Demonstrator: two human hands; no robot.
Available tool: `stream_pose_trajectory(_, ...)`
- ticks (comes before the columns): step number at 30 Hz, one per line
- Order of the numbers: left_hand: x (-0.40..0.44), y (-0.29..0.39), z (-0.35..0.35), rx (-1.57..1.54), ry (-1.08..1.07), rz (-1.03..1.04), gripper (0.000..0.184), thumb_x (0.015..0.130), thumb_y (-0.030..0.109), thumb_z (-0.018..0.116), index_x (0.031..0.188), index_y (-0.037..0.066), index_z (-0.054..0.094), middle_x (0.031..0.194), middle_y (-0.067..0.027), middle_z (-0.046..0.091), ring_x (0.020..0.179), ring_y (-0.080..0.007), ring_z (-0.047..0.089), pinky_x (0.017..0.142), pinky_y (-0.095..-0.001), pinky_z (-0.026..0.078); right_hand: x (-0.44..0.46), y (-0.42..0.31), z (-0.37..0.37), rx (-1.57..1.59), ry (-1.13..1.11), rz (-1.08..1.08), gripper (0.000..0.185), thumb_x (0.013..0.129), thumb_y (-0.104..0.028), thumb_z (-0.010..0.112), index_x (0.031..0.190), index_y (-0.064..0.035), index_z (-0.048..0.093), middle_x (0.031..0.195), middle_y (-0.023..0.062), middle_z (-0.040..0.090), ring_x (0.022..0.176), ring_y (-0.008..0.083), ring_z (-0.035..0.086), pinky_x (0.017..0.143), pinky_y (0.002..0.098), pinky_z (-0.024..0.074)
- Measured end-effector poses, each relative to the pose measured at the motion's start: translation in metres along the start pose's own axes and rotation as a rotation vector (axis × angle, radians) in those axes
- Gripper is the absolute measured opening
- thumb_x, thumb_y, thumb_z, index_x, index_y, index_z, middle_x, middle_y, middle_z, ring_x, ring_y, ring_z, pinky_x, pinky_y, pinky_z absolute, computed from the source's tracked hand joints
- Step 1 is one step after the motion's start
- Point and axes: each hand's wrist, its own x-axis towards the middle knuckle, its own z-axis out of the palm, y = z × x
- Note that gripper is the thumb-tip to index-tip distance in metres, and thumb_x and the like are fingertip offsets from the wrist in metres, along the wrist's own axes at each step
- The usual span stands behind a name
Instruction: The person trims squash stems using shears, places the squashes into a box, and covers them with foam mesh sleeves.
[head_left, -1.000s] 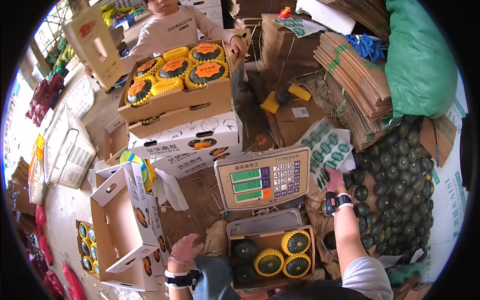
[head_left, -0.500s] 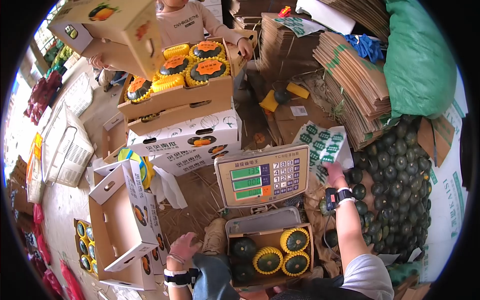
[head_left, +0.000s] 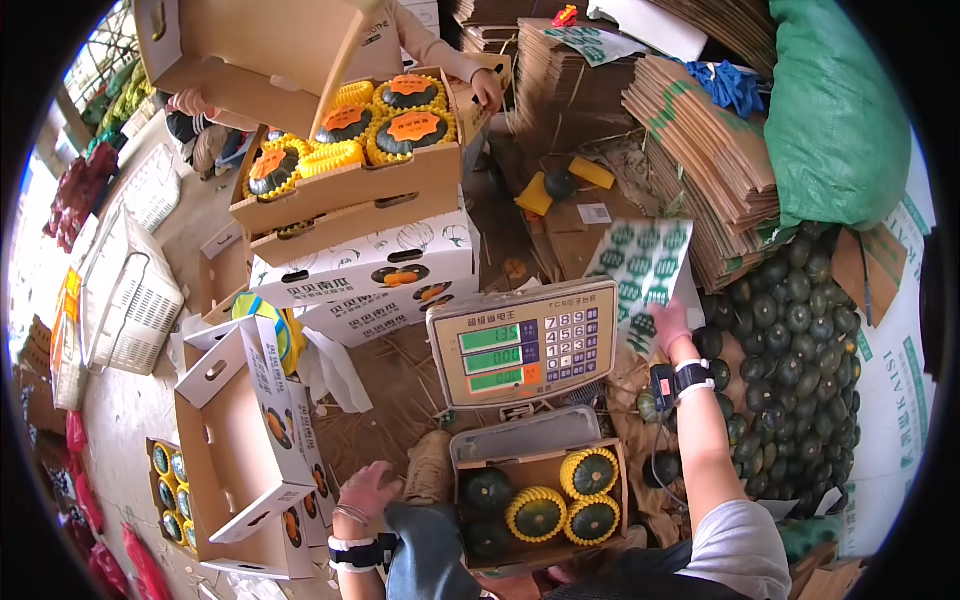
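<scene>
My right hand (head_left: 672, 325), in a pink glove, holds the lower edge of a sheet of green-printed labels (head_left: 640, 270) right of the scale display (head_left: 525, 343). Near my knee, left of the scale, my left hand (head_left: 370, 490) has its gloved fingers apart and holds nothing. Between my arms an open carton (head_left: 616, 490) rests on the scale tray (head_left: 525, 437). Inside are dark green squashes, some bare (head_left: 488, 490) and some in yellow foam nets (head_left: 536, 514).
Loose squashes (head_left: 790, 360) are heaped at right beside stacked flat cardboard (head_left: 700, 150). Another person (head_left: 435, 45) stands behind a full squash carton (head_left: 360, 185) on white boxes, hands near a raised empty carton (head_left: 260, 60). An empty carton (head_left: 235, 450) lies left.
The label sheet has been raised and spread more upright in my right hand. The other person's empty carton has swung right and tilted over the full one. My left hand has barely moved.
</scene>
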Motion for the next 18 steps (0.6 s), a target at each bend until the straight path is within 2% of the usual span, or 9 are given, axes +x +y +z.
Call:
stream_pose_trajectory(3, 0.0, -0.003, 0.002, -0.014, -0.035, -0.018, 0.045, 0.079, 0.038, 0.059, 0.115, 0.012, 0.053, 0.108, -0.0159, 0.059, 0.103, -0.0342, 0.054, 0.087, -0.0431, 0.043, 0.023, -0.069, 0.013, -0.063, 0.023, -0.296, 0.027, 0.079, -0.014, 0.056, 0.1, 0.0021, 0.061, 0.087, 0.0125, 0.067, 0.078, 0.0208, 0.062, 0.073, 0.0337, 0.0471)
stream_pose_trajectory(5, 0.0, -0.002, 0.004, -0.01, -0.03, -0.018, 0.045, 0.079, 0.038, 0.059, 0.114, 0.012, 0.053, 0.109, -0.0155, 0.059, 0.104, -0.0339, 0.054, 0.088, -0.0429, 0.043, 0.019, -0.158, 0.021, -0.317, 0.025, -0.333, 0.026, 0.08, -0.015, 0.057, 0.101, 0.0016, 0.061, 0.085, 0.0134, 0.067, 0.076, 0.0233, 0.063, 0.072, 0.0339, 0.0477)
stream_pose_trajectory(7, 0.001, 0.0, 0.003, -0.001, -0.03, -0.021, 0.045, 0.079, 0.038, 0.059, 0.114, 0.012, 0.054, 0.109, -0.0151, 0.059, 0.105, -0.0336, 0.054, 0.088, -0.0426, 0.043, 0.05, -0.171, 0.028, -0.28, -0.04, -0.4, 0.026, 0.081, -0.013, 0.058, 0.102, 0.0021, 0.061, 0.083, 0.0149, 0.067, 0.074, 0.0249, 0.063, 0.07, 0.0343, 0.0484)
stream_pose_trajectory(9, 0.001, 0.002, 0.001, 0.01, -0.04, -0.033, 0.045, 0.078, 0.038, 0.059, 0.114, 0.012, 0.054, 0.11, -0.0147, 0.059, 0.105, -0.0333, 0.053, 0.089, -0.0423, 0.043, 0.05, -0.182, 0.026, -0.114, -0.088, -0.232, 0.024, 0.081, -0.011, 0.058, 0.1, 0.0034, 0.061, 0.084, 0.015, 0.067, 0.073, 0.0224, 0.063, 0.07, 0.0333, 0.0487)
stream_pose_trajectory(13, -0.002, 0.0, 0.002, 0.0, -0.045, -0.035, 0.045, 0.078, 0.038, 0.059, 0.115, 0.013, 0.054, 0.11, -0.0144, 0.059, 0.106, -0.033, 0.053, 0.089, -0.0421, 0.043, 0.05, -0.088, 0.005, 0.221, -0.067, 0.145, 0.013, 0.077, -0.003, 0.06, 0.089, -0.0003, 0.064, 0.076, 0.0063, 0.064, 0.064, 0.0162, 0.059, 0.059, 0.0298, 0.0477)
stream_pose_trajectory(14, -0.003, -0.001, 0.002, 0.001, -0.046, -0.039, 0.045, 0.078, 0.039, 0.059, 0.115, 0.013, 0.054, 0.11, -0.0144, 0.059, 0.106, -0.0332, 0.053, 0.089, -0.0423, 0.042, 0.051, -0.059, -0.003, 0.088, -0.109, 0.253, 0.017, 0.074, -0.004, 0.061, 0.09, 0.0001, 0.064, 0.076, 0.0065, 0.063, 0.066, 0.0172, 0.059, 0.059, 0.0305, 0.0467)
stream_pose_trajectory(15, -0.004, -0.001, 0.003, 0.002, -0.048, -0.042, 0.045, 0.078, 0.039, 0.059, 0.115, 0.013, 0.053, 0.11, -0.0145, 0.059, 0.106, -0.0333, 0.053, 0.089, -0.0425, 0.042, 0.051, -0.028, -0.006, -0.157, -0.092, 0.295, 0.02, 0.072, -0.007, 0.062, 0.091, 0.0012, 0.064, 0.076, 0.0063, 0.062, 0.067, 0.0177, 0.059, 0.061, 0.0313, 0.046)
stream_pose_trajectory(16, -0.005, -0.003, 0.004, 0.017, -0.057, -0.053, 0.046, 0.078, 0.039, 0.059, 0.115, 0.013, 0.053, 0.11, -0.0146, 0.059, 0.106, -0.0335, 0.053, 0.089, -0.0429, 0.042, 0.044, -0.023, -0.008, -0.21, -0.123, 0.317, 0.029, 0.071, -0.011, 0.064, 0.095, 0.004, 0.06, 0.081, 0.0132, 0.062, 0.072, 0.0226, 0.058, 0.068, 0.0381, 0.0459)
stream_pose_trajectory(18, -0.005, -0.007, 0.006, 0.049, -0.079, -0.074, 0.046, 0.078, 0.04, 0.06, 0.116, 0.014, 0.053, 0.11, -0.0148, 0.058, 0.106, -0.0339, 0.053, 0.089, -0.0438, 0.042, 0.033, -0.013, -0.01, 0.07, -0.075, 0.248, 0.027, 0.072, -0.01, 0.062, 0.095, 0.0038, 0.06, 0.082, 0.0115, 0.063, 0.071, 0.0206, 0.057, 0.066, 0.0354, 0.0456)
